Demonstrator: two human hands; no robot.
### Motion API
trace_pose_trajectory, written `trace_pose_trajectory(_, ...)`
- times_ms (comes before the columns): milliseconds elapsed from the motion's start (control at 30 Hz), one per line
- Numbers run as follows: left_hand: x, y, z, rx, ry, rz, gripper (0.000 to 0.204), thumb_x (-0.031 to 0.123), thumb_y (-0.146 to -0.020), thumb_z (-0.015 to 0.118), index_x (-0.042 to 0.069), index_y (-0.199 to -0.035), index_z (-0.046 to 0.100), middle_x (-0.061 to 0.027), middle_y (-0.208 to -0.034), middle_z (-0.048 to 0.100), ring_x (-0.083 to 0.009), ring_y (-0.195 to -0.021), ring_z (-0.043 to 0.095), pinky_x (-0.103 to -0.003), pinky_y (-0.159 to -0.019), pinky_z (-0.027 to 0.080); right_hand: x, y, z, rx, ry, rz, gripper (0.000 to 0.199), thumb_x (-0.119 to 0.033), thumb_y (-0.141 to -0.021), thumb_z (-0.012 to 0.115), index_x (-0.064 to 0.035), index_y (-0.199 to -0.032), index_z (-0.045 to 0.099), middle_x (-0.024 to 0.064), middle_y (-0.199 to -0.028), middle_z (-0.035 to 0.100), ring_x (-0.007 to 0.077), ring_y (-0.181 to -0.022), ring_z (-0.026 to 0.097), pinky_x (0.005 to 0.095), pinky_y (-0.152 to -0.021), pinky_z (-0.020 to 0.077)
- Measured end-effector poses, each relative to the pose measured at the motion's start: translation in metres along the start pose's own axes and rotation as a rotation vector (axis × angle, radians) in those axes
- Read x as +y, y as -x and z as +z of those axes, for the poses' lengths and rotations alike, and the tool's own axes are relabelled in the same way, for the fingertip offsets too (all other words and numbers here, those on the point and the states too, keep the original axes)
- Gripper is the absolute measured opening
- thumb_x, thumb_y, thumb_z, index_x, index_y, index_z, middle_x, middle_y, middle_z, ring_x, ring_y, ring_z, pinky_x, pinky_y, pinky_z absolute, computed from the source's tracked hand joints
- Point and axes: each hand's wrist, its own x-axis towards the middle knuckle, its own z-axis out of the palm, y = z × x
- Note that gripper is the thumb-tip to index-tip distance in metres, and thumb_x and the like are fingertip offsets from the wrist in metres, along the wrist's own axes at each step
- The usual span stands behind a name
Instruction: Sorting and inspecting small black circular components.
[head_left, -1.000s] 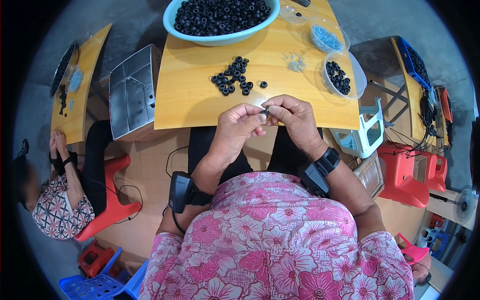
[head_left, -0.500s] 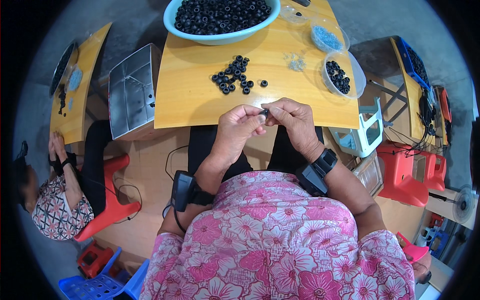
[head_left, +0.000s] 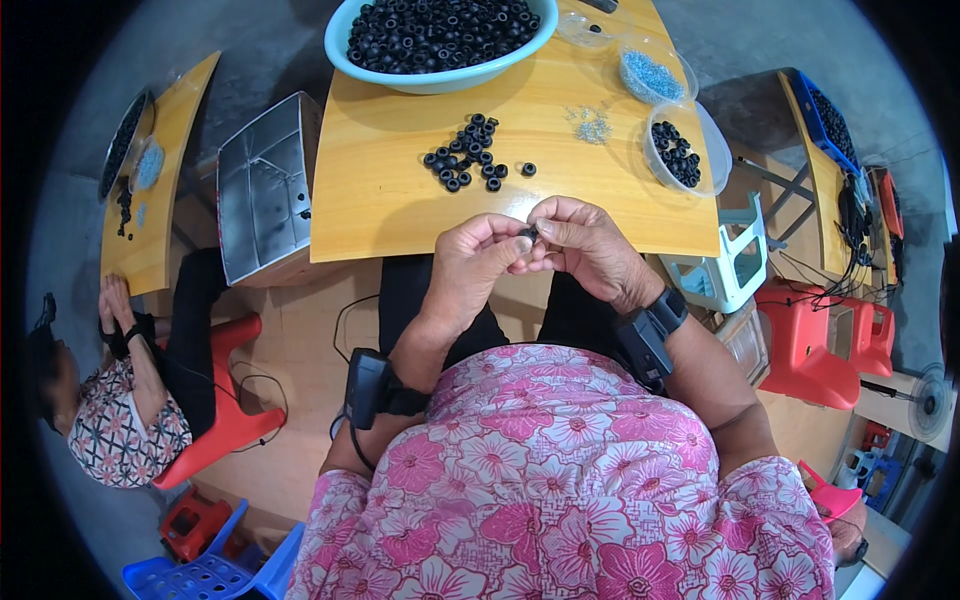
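My left hand and my right hand meet at the near edge of the yellow table. Their thumbs and fingertips pinch one small black ring-shaped part, mostly covered by the fingers. Just beyond them lies a single black ring. A loose cluster of several similar black rings is spread to its left. Farther right is a scatter of tiny clear-blue bits; what they are is too small to tell.
A light-blue basin heaped with black rings stands at the back. Clear tubs hold black rings and blue bits at the right. A lined carton sits left, a pale green stool right. Another person sits far left.
My right hand has turned slightly at the wrist, and its fingers have shifted round the small black part. My left hand stays almost in place, still pinching.
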Motion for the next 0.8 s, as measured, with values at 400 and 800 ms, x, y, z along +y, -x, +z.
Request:
trace_pose_trajectory(400,-0.010,-0.003,0.004,0.035,0.062,0.150,0.015,0.004,-0.084,0.070,0.001,-0.098,0.067,-0.0001,-0.090,0.057,-0.0078,-0.082,0.052,-0.022,-0.076,0.045,0.009,0.002,-0.006,-0.037,-0.018,0.130,0.028,-0.031,-0.095,0.058,-0.0033,-0.097,0.061,0.0038,-0.083,0.063,0.0101,-0.070,0.060,0.0288,-0.068,0.0529)
trace_pose_trajectory(800,-0.015,-0.005,-0.003,0.083,-0.128,0.239,0.017,-0.002,-0.081,0.069,0.001,-0.099,0.068,-0.0011,-0.092,0.056,-0.0083,-0.083,0.053,-0.023,-0.077,0.045,0.009,-0.001,-0.009,-0.089,0.146,0.052,0.031,-0.032,-0.096,0.056,-0.0015,-0.102,0.060,0.0032,-0.085,0.061,0.0106,-0.073,0.059,0.0279,-0.072,0.0514)
